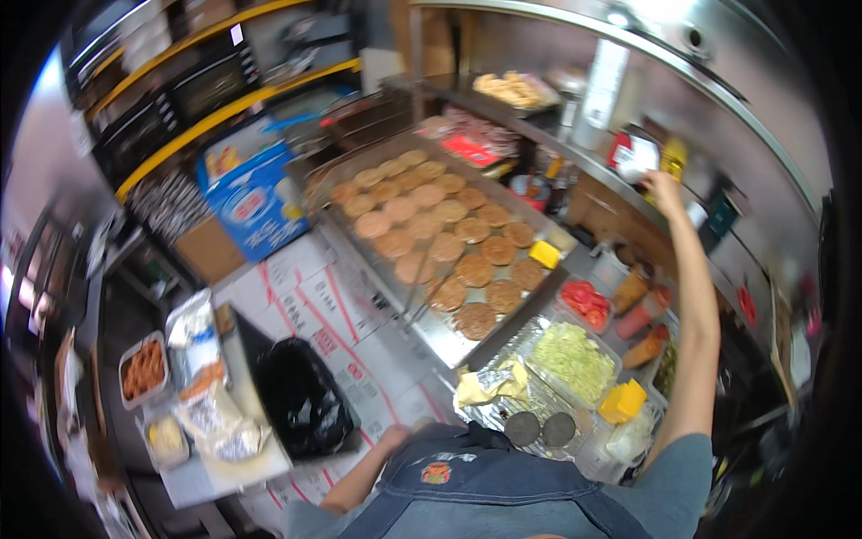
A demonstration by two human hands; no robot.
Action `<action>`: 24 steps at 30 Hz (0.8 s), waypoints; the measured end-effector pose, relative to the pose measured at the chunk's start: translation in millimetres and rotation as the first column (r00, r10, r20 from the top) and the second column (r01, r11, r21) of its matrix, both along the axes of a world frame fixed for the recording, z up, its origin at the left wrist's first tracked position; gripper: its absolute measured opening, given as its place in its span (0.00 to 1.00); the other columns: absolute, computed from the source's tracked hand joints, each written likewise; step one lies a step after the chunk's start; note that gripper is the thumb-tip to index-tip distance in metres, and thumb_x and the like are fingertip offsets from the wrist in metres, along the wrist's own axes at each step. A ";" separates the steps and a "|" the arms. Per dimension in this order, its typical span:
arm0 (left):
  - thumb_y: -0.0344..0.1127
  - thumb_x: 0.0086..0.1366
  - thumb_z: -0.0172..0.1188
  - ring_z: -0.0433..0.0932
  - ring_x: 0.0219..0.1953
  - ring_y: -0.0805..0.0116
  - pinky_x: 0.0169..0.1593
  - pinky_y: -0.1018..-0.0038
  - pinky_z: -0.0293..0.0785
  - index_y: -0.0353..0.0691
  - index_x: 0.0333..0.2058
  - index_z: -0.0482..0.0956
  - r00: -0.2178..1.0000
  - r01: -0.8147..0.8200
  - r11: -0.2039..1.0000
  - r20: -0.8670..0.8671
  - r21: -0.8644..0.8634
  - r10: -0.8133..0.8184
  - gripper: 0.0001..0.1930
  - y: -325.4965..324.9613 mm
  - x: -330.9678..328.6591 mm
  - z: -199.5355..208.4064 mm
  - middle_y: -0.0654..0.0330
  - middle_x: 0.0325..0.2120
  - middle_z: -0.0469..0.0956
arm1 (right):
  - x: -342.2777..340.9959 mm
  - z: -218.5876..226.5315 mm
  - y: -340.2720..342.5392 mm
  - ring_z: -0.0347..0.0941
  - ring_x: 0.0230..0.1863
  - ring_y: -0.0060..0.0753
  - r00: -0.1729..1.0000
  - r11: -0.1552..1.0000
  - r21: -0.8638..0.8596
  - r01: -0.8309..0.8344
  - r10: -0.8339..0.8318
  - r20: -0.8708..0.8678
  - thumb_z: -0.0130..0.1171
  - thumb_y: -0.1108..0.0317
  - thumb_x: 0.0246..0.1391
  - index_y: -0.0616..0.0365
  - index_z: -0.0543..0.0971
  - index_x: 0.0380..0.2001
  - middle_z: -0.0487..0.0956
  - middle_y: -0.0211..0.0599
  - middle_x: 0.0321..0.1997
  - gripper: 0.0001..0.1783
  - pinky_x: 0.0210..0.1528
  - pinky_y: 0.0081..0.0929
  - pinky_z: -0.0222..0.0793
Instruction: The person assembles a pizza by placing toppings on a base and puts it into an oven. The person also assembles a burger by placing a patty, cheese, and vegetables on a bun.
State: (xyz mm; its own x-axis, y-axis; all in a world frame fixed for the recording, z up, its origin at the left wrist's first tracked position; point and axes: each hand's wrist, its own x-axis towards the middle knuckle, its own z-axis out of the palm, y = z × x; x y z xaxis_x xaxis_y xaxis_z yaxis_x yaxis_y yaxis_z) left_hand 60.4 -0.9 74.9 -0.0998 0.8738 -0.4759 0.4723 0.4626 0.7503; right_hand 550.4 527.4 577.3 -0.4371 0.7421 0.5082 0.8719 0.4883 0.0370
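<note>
My right arm stretches up along the right side to the steel shelf. At its end my right hand (663, 190) has its fingers closed at the edge of a small whitish thing (631, 172), blurred and too small to name. A red and white container and a yellow bottle (673, 158) stand just beside that hand. Low at my left side, my left hand (395, 437) hangs near my dark apron (503, 476); its fingers are smeared and cannot be made out. Ahead, rows of round patties (447, 248) lie on the flat griddle (382, 283), with a yellow block (544, 254) at its right corner.
Shredded lettuce (575, 361), sliced tomatoes (584, 304), sauce bottles (643, 313) and cheese slices (622, 401) crowd the counter at right. A black-lined bin (305, 395) stands at left beside a side table with food trays (144, 370). A blue box (256, 207) sits behind.
</note>
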 end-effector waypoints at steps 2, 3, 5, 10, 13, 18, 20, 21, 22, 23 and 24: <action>0.39 0.55 0.50 0.78 0.33 0.55 0.40 0.65 0.72 0.40 0.33 0.80 0.991 -0.082 0.997 0.107 0.015 0.080 0.13 6.6 -9.5 -12.6 0.52 0.32 0.79 | -9.1 -2.7 -0.4 0.75 0.35 0.47 1.000 1.000 -0.006 0.025 -0.025 0.001 0.58 0.68 0.47 0.56 0.79 0.29 0.78 0.47 0.30 0.06 0.37 0.39 0.69; 0.38 0.55 0.52 0.79 0.33 0.61 0.39 0.68 0.73 0.39 0.36 0.79 0.986 -0.101 0.994 0.135 0.053 0.093 0.13 4.7 -21.8 -43.8 0.54 0.33 0.78 | -29.6 1.7 -9.3 0.76 0.35 0.46 0.999 0.999 -0.022 0.032 -0.031 0.023 0.58 0.69 0.46 0.54 0.81 0.30 0.79 0.46 0.31 0.07 0.38 0.38 0.70; 0.35 0.58 0.54 0.79 0.33 0.65 0.35 0.73 0.74 0.37 0.42 0.75 0.812 -0.341 0.889 0.380 -0.305 0.442 0.14 32.8 4.3 62.6 0.56 0.33 0.78 | -29.5 9.9 -22.5 0.77 0.36 0.44 0.994 0.994 -0.039 0.105 -0.105 0.017 0.59 0.70 0.45 0.51 0.82 0.31 0.79 0.45 0.32 0.08 0.38 0.37 0.71; 0.31 0.61 0.52 0.76 0.40 0.68 0.42 0.76 0.72 0.38 0.45 0.72 0.706 -0.214 0.933 0.614 -0.290 0.353 0.13 67.9 33.8 179.5 0.60 0.37 0.77 | -16.3 3.4 -27.3 0.77 0.34 0.44 0.997 0.997 -0.017 0.080 -0.080 -0.006 0.60 0.70 0.43 0.48 0.83 0.30 0.80 0.41 0.32 0.08 0.36 0.36 0.71; 0.32 0.64 0.50 0.74 0.44 0.67 0.48 0.75 0.70 0.37 0.47 0.70 0.669 -0.056 0.975 0.717 -0.216 0.197 0.13 81.6 53.5 248.0 0.59 0.41 0.76 | -13.2 2.6 -28.9 0.77 0.36 0.44 0.995 0.994 -0.050 0.098 -0.098 -0.005 0.60 0.68 0.43 0.47 0.83 0.30 0.80 0.43 0.32 0.08 0.38 0.37 0.72; 0.33 0.66 0.47 0.73 0.45 0.65 0.51 0.71 0.68 0.35 0.50 0.67 0.549 0.064 0.987 0.831 -0.151 0.091 0.15 93.1 66.8 265.7 0.55 0.44 0.74 | -37.4 15.9 -40.9 0.76 0.39 0.46 0.993 0.990 -0.076 0.115 -0.114 0.013 0.60 0.67 0.45 0.47 0.82 0.34 0.79 0.45 0.35 0.10 0.42 0.38 0.71; 0.34 0.66 0.47 0.73 0.45 0.65 0.51 0.71 0.68 0.35 0.50 0.67 0.552 0.114 0.980 0.831 -0.162 0.073 0.15 97.9 73.1 262.3 0.55 0.44 0.74 | -38.3 18.8 -41.0 0.76 0.41 0.46 0.994 0.990 -0.100 0.102 -0.104 -0.013 0.59 0.67 0.46 0.47 0.81 0.35 0.79 0.44 0.36 0.11 0.42 0.39 0.71; 0.34 0.66 0.46 0.73 0.45 0.65 0.51 0.71 0.68 0.35 0.50 0.67 0.551 0.136 0.977 0.832 -0.166 0.065 0.16 100.9 76.3 262.8 0.54 0.44 0.74 | -44.5 25.8 -51.0 0.75 0.41 0.47 0.994 0.989 -0.103 0.107 -0.110 -0.023 0.58 0.68 0.46 0.46 0.81 0.36 0.79 0.44 0.36 0.11 0.42 0.39 0.71; 0.35 0.67 0.46 0.73 0.45 0.65 0.51 0.72 0.68 0.34 0.50 0.67 0.557 0.173 0.974 0.830 -0.148 0.027 0.16 102.2 79.1 266.3 0.54 0.45 0.74 | -45.8 25.9 -49.5 0.75 0.41 0.47 0.995 0.993 -0.078 0.090 -0.094 -0.044 0.57 0.68 0.47 0.46 0.81 0.37 0.79 0.45 0.37 0.12 0.42 0.39 0.70; 0.34 0.66 0.47 0.73 0.46 0.65 0.50 0.72 0.69 0.34 0.50 0.67 0.557 0.188 0.973 0.830 -0.133 0.006 0.16 105.0 82.5 269.0 0.54 0.45 0.74 | -42.4 27.4 -50.2 0.75 0.41 0.48 0.995 0.995 -0.052 0.080 -0.083 -0.061 0.57 0.69 0.47 0.46 0.80 0.37 0.79 0.45 0.37 0.12 0.43 0.39 0.70; 0.34 0.66 0.48 0.74 0.46 0.65 0.49 0.73 0.69 0.34 0.51 0.67 0.559 0.186 0.974 0.829 -0.126 0.000 0.16 105.0 83.0 270.5 0.54 0.44 0.74 | -52.6 35.0 -60.6 0.75 0.41 0.49 0.993 0.993 -0.104 0.048 -0.058 -0.100 0.56 0.67 0.48 0.47 0.80 0.37 0.79 0.45 0.37 0.11 0.43 0.39 0.70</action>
